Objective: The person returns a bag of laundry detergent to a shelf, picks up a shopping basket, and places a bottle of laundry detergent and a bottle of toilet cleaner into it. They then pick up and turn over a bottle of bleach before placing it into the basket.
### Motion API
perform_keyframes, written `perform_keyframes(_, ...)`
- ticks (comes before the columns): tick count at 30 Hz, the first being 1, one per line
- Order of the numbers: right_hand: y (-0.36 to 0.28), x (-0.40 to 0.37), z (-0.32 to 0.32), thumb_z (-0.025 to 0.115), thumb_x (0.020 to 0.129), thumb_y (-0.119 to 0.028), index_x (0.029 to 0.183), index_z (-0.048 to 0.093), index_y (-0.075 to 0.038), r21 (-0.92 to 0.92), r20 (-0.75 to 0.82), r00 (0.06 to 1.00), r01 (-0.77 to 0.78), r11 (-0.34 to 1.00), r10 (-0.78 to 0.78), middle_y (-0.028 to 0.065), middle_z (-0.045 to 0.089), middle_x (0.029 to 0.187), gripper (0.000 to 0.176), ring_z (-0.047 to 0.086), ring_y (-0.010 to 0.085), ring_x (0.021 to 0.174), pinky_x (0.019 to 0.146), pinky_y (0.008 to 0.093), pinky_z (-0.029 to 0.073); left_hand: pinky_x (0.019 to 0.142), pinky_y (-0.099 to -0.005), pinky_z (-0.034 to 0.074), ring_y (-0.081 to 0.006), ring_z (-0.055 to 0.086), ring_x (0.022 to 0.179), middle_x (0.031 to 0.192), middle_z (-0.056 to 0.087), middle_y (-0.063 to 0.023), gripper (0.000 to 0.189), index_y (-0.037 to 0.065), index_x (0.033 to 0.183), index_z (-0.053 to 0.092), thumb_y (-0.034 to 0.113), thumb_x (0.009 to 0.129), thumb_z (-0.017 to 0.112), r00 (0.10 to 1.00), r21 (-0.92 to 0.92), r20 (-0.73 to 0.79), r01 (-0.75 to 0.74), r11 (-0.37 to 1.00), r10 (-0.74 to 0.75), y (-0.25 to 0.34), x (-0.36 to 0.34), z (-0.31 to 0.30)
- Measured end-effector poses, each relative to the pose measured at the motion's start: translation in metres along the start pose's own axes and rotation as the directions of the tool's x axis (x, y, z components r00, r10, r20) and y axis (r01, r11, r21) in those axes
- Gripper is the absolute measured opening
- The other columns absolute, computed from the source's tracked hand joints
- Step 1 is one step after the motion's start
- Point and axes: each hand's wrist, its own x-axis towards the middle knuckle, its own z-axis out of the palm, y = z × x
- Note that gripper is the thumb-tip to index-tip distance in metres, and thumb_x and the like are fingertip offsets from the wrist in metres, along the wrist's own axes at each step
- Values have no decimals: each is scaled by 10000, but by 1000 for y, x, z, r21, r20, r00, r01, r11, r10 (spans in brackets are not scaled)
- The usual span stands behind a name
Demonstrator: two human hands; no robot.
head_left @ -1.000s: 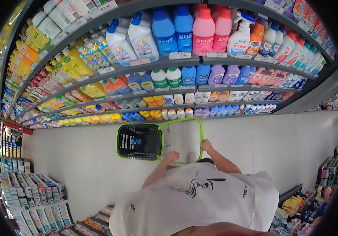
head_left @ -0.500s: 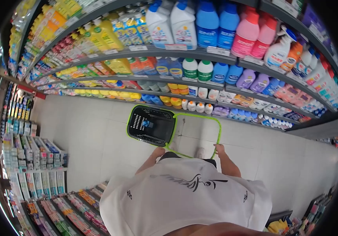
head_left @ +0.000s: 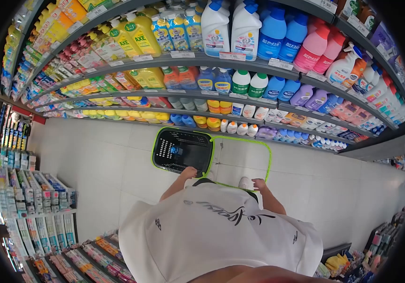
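Note:
A black shopping basket (head_left: 197,150) with a lime-green rim stands on the floor ahead of me. A small blue item (head_left: 176,151) shows inside it. From its right side extends a long looped green handle (head_left: 269,158). My right hand (head_left: 259,184) is at the near corner of this loop, its fingers curled and overlapping the bar. My left hand (head_left: 189,172) is close to the basket's near right corner, fingers drawn in, with nothing visible in them. One shoe (head_left: 245,182) appears through the handle loop.
Beyond the basket, a long curved shelf unit (head_left: 164,60) carries rows of cleaning-product bottles. Boxed goods (head_left: 42,188) fill a rack at left. Another product rack (head_left: 87,264) lies close by my left side. A low display with yellow items (head_left: 336,264) stands behind me at right.
My view has shifted a little, so the upper shelves sit further right. My left hand has come up toward the basket's near edge; my right hand has moved slightly nearer my body.

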Motion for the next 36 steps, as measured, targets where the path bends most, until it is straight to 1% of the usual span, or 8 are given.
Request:
perform_keyframes(5, -7, -12, 46, 640, 798, -298, 1163, 571, -27, -116, 110, 992, 80, 990, -68, 160, 638, 1016, 460, 625, 262, 895, 723, 416, 521, 544, -286, 489, -152, 614, 659, 789, 647, -68, 253, 8, 931, 647, 206, 824, 531, 998, -41, 54, -35, 999, 37, -13, 30, -7)
perform_keyframes(6, -1, -8, 54, 627, 777, -238, 991, 629, 52, -249, 141, 950, 306, 919, -278, 125, 650, 797, 361, 620, 209, 698, 570, 368, 498, 534, -283, 483, -148, 606, 650, 780, 642, -63, 247, 11, 924, 649, 204, 823, 533, 995, -97, 73, -61, 993, 68, -11, 31, -8)
perform_keyframes(11, 1, -2, 80, 612, 768, -211, 946, 663, 32, -174, 96, 978, 198, 965, -183, 146, 662, 791, 306, 641, 202, 746, 622, 330, 506, 537, -301, 469, -147, 579, 628, 758, 632, -62, 231, 10, 947, 636, 178, 824, 536, 977, -170, 4, -209, 963, 213, 52, 25, -26)
perform_keyframes(19, 19, 20, 93, 623, 761, -263, 934, 659, 64, -435, 137, 853, 509, 743, -504, 173, 684, 880, 372, 669, 258, 779, 751, 355, 514, 798, -326, 479, -219, 628, 904, 942, 651, -124, 242, 6, 1025, 584, 141, 831, 638, 382, 57, -460, -889, 455, 802, 328, -54, -151)
perform_keyframes(21, -3, -13, 103, 621, 757, -270, 954, 667, 43, -361, -36, 974, 198, 911, -225, 171, 686, 874, 373, 672, 250, 792, 766, 344, 517, 797, -310, 473, -172, 608, 896, 991, 642, -82, 277, 28, 1048, 564, 129, 811, 667, 148, 212, -487, -936, 281, 861, 388, -87, -189)
perform_keyframes(24, -9, -26, 110, 613, 760, -284, 969, 672, 33, -379, -64, 966, 209, 901, -251, 160, 691, 852, 384, 676, 236, 800, 770, 341, 519, 844, -341, 456, -230, 593, 965, 1002, 630, -106, 401, 30, 1076, 552, 182, 747, 725, -107, 438, -501, -887, 145, 859, 461, -141, -231)
perform_keyframes(29, -2, -25, 112, 611, 762, -292, 969, 683, 11, -362, -134, 947, 229, 904, -293, 139, 696, 843, 374, 678, 222, 799, 774, 335, 518, 897, -370, 433, -288, 551, 1062, 1145, 562, -159, 565, -7, 1132, 504, 249, 699, 761, -283, 602, -402, -798, 19, 871, 540, -155, -263)
perform_keyframes(36, 20, -13, 109, 611, 761, -287, 933, 694, -4, -156, -229, 926, 270, 950, -301, 122, 698, 812, 342, 671, 215, 791, 773, 326, 508, 907, -394, 439, -339, 544, 1074, 1158, 544, -223, 734, -48, 1182, 462, 320, 639, 791, -199, 668, -295, -743, 52, 934, 593, -139, -268)
